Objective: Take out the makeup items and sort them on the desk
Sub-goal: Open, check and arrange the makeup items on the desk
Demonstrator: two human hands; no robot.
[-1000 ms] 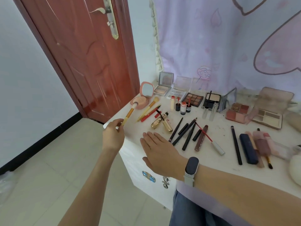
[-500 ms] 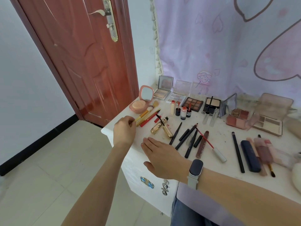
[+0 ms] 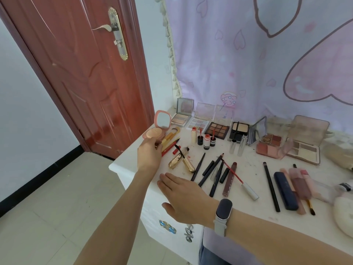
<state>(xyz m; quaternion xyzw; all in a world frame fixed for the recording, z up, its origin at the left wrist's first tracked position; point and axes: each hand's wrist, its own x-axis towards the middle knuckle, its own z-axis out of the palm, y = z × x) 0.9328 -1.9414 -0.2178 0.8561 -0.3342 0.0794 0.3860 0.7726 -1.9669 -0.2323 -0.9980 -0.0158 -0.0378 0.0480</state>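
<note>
At the white desk, our left hand closes its fingers on the gold-handled brush lying beside the pink compact, while our right hand rests flat, fingers straight, near the pencils.

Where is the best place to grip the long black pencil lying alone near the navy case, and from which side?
Probably pinch the long black pencil at mid-shaft from above, fingers across its width: it lies flat on the desk, with free space on its left side.

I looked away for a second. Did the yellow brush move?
Yes. The yellow brush went from held up off the desk's left edge to lying beside the pink compact, under the left hand.
</note>
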